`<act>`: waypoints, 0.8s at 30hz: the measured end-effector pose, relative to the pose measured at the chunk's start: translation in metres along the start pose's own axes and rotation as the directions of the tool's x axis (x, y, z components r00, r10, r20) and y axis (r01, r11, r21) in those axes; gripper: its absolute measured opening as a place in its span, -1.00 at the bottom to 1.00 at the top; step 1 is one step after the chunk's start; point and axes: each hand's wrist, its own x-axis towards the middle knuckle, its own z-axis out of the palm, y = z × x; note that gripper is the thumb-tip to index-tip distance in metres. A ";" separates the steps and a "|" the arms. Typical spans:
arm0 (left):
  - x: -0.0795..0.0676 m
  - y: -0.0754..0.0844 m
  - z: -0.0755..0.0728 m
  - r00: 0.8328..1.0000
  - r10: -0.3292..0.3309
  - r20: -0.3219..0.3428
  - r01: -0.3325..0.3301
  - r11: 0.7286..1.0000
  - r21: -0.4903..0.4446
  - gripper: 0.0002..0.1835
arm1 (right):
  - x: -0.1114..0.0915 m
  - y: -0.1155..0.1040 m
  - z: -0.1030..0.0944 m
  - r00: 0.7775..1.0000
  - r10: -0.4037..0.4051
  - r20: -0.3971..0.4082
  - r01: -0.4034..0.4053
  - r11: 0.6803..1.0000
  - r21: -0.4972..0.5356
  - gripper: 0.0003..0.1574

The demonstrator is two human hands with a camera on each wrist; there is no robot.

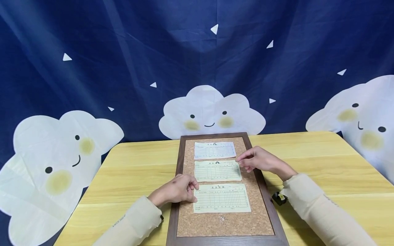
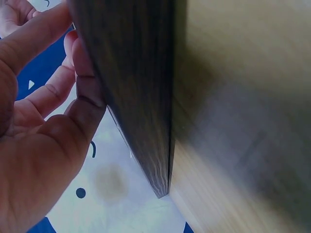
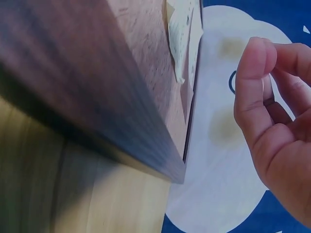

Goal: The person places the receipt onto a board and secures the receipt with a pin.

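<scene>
Three printed paper forms lie in a column on a cork board [image 1: 200, 225] with a dark wooden frame [image 2: 136, 87]. The top form [image 1: 212, 153] is bluish white. The middle form [image 1: 217, 175] and the bottom form [image 1: 220, 203] are pale yellow-green. My left hand [image 1: 178, 188] reaches over the frame's left side, loosely bent fingers touching the bottom form's left edge. My right hand [image 1: 260, 160] is at the middle form's upper right corner. Its thumb and finger meet at the tips [image 3: 262, 51]; whether something tiny is between them is unclear.
The board lies on a light wooden table [image 1: 138, 171]. Small shiny bits [image 1: 221, 218] are on the cork below the bottom form. A dark blue curtain [image 1: 184, 51] with smiling clouds hangs behind the table. A dark wrist device [image 1: 279, 198] shows under the right sleeve.
</scene>
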 end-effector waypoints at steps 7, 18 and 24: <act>-0.001 0.001 0.000 1.000 -0.008 0.003 0.008 1.000 -0.013 -0.70 | 0.004 -0.005 0.007 1.000 0.031 0.002 -0.031 1.000 -0.002 -0.69; -0.001 0.002 0.000 1.000 -0.009 0.000 0.009 1.000 -0.009 -0.69 | 0.007 -0.009 0.013 0.998 0.050 0.038 -0.050 0.999 0.010 -0.70; 0.000 0.000 0.000 1.000 -0.006 -0.003 0.006 1.000 -0.001 -0.69 | 0.010 -0.009 0.016 0.996 0.065 0.061 -0.067 0.997 0.036 -0.70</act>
